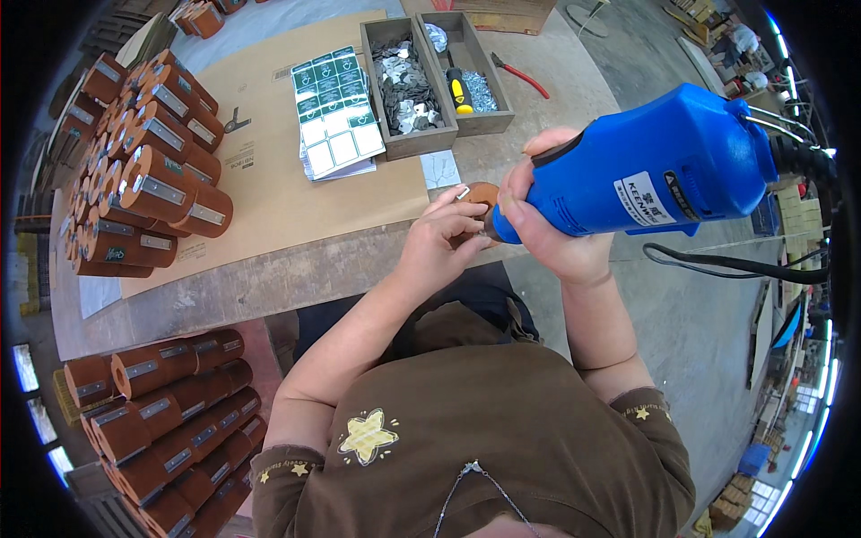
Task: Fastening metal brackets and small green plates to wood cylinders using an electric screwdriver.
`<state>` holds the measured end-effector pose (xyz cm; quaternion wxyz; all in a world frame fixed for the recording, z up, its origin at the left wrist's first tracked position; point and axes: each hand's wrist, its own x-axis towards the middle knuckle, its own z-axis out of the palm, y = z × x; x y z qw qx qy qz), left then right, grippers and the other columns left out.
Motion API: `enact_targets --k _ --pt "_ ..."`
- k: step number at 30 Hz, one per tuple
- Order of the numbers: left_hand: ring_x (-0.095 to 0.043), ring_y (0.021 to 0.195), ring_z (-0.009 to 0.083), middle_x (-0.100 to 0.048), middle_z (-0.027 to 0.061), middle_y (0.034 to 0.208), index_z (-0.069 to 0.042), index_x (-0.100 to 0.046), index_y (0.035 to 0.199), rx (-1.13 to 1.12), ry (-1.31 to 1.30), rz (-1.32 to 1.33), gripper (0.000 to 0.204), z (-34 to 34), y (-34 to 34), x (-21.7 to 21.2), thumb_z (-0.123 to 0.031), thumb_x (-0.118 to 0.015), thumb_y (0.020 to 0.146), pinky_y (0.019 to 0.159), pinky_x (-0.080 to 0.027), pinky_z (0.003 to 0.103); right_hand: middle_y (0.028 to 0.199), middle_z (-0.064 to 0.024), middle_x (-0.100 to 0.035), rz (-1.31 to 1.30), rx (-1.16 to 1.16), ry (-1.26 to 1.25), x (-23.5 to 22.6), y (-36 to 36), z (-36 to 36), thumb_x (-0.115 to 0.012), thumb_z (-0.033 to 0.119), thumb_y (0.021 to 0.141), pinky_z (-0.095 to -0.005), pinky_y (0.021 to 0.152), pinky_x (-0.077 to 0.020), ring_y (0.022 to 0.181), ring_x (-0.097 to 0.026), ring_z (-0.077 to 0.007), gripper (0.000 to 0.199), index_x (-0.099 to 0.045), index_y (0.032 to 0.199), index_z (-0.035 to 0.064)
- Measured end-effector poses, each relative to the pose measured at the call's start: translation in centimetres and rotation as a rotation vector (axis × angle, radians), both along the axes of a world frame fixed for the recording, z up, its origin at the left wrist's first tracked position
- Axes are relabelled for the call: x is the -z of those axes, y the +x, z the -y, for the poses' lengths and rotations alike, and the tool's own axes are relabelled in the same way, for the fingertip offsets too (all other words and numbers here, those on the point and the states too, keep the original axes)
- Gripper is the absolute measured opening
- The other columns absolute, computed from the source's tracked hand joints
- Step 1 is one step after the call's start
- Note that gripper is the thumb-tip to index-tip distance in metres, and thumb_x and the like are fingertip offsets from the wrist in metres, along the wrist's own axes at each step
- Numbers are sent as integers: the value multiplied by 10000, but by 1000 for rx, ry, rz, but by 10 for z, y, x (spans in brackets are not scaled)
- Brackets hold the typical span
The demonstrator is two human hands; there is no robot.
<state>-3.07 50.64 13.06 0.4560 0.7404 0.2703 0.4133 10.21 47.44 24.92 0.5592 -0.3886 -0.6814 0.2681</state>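
Observation:
My right hand [567, 235] grips a large blue electric screwdriver [628, 170] that lies across the view, its narrow end pointing left and down. Under that end, near the table's front edge, is a reddish-brown cylinder [482, 192], mostly hidden by my hands and the tool. The curled fingers of my left hand [441, 235] close on its left side. A small pale piece [463, 192] shows at those fingertips; what it is I cannot make out. The screwdriver's tip is hidden behind my fingers.
Stacked reddish-brown cylinders with metal plates [157, 193] fill the table's left; more [170, 421] are piled below. Green-and-white label sheets [336, 112] lie beside a wooden tray [421, 142] of metal pieces, screws and a yellow-black screwdriver [459, 91]. Red-handled pliers [520, 76] and a black cable [717, 269] are at right.

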Motion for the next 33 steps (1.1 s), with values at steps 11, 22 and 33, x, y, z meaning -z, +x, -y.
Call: enact_targets --k 11,22,33 --pt "-430 1163 308 -610 76 1019 -8 -624 796 52 -45 -60 258 -2 -4 2 -15 -738 565 929 -390 376 689 -46 -499 -175 -32 -73 4 2 -2 -575 -90 691 -284 620 -436 660 -534 -150 438 -369 1061 20" --pt "-442 1147 312 -614 73 1005 -8 -617 788 43 -29 -51 259 -2 -5 -1 -17 -739 559 932 -389 379 698 -43 -498 -88 -40 -86 7 2 -4 -566 -97 691 -275 623 -435 660 -529 -137 434 -364 1055 25" --pt "-468 1122 285 -626 65 955 -30 -624 791 31 84 -80 267 -4 -7 1 -80 -768 571 952 -357 389 715 -61 -509 -298 -31 -178 3 4 0 -582 -61 691 -312 649 -442 672 -536 -169 496 -360 1130 4"
